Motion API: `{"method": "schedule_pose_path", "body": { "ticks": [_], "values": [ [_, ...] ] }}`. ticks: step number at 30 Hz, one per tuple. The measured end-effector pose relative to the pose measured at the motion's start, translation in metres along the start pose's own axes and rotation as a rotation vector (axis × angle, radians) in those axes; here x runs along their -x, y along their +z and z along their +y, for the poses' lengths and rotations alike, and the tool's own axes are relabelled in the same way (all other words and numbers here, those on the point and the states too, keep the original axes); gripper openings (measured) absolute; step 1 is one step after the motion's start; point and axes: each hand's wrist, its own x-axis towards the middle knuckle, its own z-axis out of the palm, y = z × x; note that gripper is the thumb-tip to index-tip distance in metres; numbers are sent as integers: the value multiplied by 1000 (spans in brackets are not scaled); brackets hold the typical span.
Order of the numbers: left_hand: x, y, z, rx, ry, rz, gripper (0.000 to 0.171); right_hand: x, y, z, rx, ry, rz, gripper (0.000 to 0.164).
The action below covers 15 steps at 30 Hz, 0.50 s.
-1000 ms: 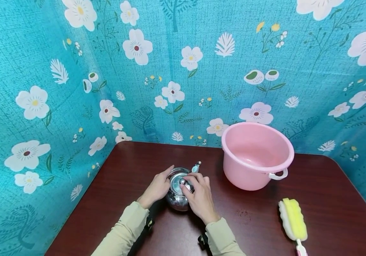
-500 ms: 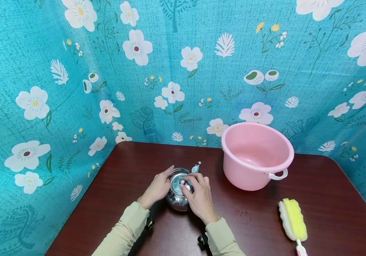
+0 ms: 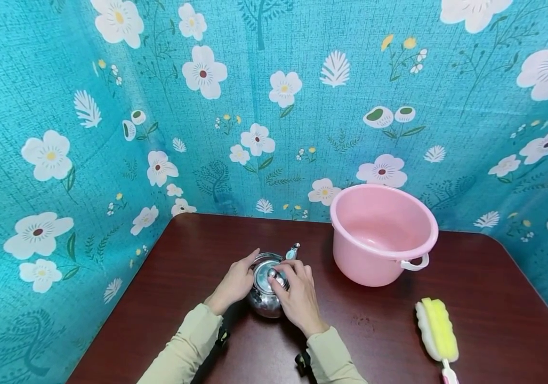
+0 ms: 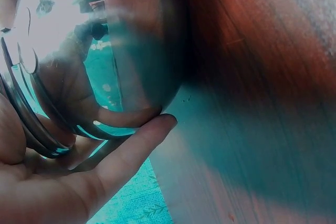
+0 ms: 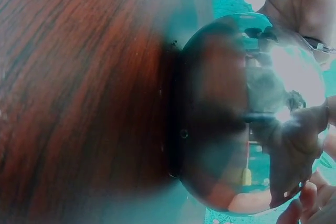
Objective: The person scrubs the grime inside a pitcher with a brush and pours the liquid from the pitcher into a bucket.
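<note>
A shiny metal teapot (image 3: 265, 305) stands on the table, its spout (image 3: 293, 250) towards the far right. My left hand (image 3: 233, 282) holds it at the left side; in the left wrist view a finger (image 4: 128, 153) lies along the rounded body and others reach behind the handle's dark band. With thumb and forefinger, my right hand (image 3: 301, 298) pinches the round knob (image 3: 272, 273) of the lid (image 3: 262, 277), which sits on the pot. The right wrist view shows the teapot's mirror-like side (image 5: 220, 114), with fingertips (image 5: 310, 195) at its lower right edge.
A pink basin (image 3: 367, 266) with a white handle (image 3: 415, 263) stands at the back right. Nearer, on the right, lies a yellow and white sponge brush (image 3: 439, 330). Floral blue cloth (image 3: 255, 186) hangs behind the dark red wooden table (image 3: 197, 240).
</note>
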Motion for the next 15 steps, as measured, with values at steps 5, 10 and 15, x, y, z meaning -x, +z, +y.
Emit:
{"method": "schedule_pose_path", "body": {
  "ticks": [5,10,15],
  "values": [
    [0,0,0,2,5,7,54,0,-1,0,1,-1,-1,21],
    [0,2,-2,8,12,9,54,1,-1,0,6,10,-5,21],
    [0,3,-2,8,6,9,54,1,-3,-2,3,31,-18,22]
  ]
}}
